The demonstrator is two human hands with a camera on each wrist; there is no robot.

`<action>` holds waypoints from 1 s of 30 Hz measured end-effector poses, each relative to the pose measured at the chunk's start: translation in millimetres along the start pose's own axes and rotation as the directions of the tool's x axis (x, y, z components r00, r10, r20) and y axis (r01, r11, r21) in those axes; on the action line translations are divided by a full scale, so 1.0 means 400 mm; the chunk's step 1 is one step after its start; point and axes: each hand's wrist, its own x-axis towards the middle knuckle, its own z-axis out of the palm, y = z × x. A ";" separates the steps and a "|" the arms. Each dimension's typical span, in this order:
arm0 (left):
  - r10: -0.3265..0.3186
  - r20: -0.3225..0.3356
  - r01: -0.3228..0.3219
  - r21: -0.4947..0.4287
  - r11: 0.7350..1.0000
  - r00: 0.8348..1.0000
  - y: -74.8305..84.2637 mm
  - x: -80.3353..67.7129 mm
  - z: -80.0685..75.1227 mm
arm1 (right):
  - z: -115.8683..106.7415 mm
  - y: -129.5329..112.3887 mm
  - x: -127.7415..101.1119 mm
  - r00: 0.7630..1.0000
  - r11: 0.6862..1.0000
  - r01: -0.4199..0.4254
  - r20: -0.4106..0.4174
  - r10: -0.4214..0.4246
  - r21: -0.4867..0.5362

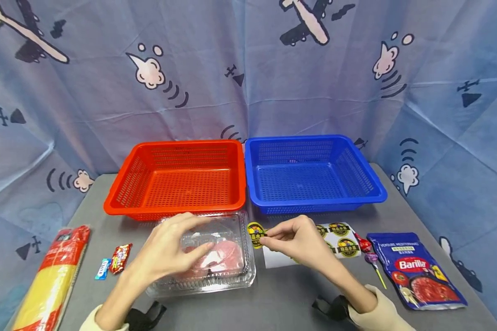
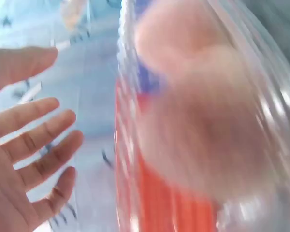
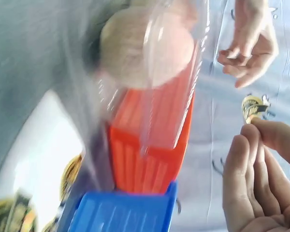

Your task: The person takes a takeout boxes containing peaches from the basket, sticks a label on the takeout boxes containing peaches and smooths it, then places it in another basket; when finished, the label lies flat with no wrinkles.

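Observation:
A clear plastic clamshell box (image 1: 238, 230) lies closed on the table, with pinkish round fruits (image 1: 228, 255) inside. My left hand (image 1: 170, 246) hovers over its left part, thumb and fingers spread apart with nothing between them. Between right thumb and fingers, my right hand (image 1: 300, 241) pinches an oval black-and-yellow sticker (image 1: 255, 233) by its edge, just beside the box's right side. The same sticker (image 3: 253, 107) stands out from the fingertips in the right wrist view. Under the right hand lies a white sticker sheet (image 1: 275, 259) with several similar labels, partly hidden by that hand.
Behind the box stand a red basket (image 1: 126, 209) and a blue basket (image 1: 314, 203), side by side. At left lie a long red-and-yellow packet (image 1: 49, 280) and small wrapped sweets (image 1: 121, 258). Lollipops (image 1: 371, 257) and a blue Barilla pouch (image 1: 416, 269) lie at right.

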 end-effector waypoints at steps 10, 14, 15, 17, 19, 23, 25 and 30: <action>-0.144 -0.205 0.096 -0.229 0.969 0.968 -0.109 -0.098 0.025 | 0.106 -0.053 0.058 0.999 0.999 0.043 0.017 -0.044 0.031; -0.149 -0.215 0.085 -0.281 0.956 0.965 -0.118 -0.104 0.051 | 0.135 -0.065 0.073 0.998 0.998 0.047 0.036 -0.048 0.044; -0.143 -0.221 0.076 -0.286 0.955 0.965 -0.118 -0.102 0.056 | 0.142 -0.068 0.076 0.998 0.998 0.045 0.039 -0.047 0.048; -0.134 -0.234 0.061 -0.294 0.954 0.963 -0.116 -0.099 0.063 | 0.152 -0.072 0.080 0.998 0.998 0.043 0.046 -0.045 0.052; -0.135 -0.239 0.059 -0.300 0.952 0.962 -0.111 -0.096 0.065 | 0.162 -0.074 0.083 0.998 0.997 0.033 0.058 -0.037 0.065; -0.184 -0.229 0.112 -0.297 0.948 0.956 -0.088 -0.088 0.056 | 0.180 -0.075 0.087 0.997 0.997 0.022 0.066 -0.027 0.075; -0.232 -0.211 0.163 -0.302 0.939 0.949 -0.074 -0.083 0.050 | 0.187 -0.077 0.089 0.997 0.997 0.018 0.067 -0.024 0.077; -0.349 -0.141 0.283 -0.352 0.892 0.926 -0.044 -0.070 0.037 | 0.201 -0.081 0.091 0.997 0.998 0.006 0.078 -0.011 0.065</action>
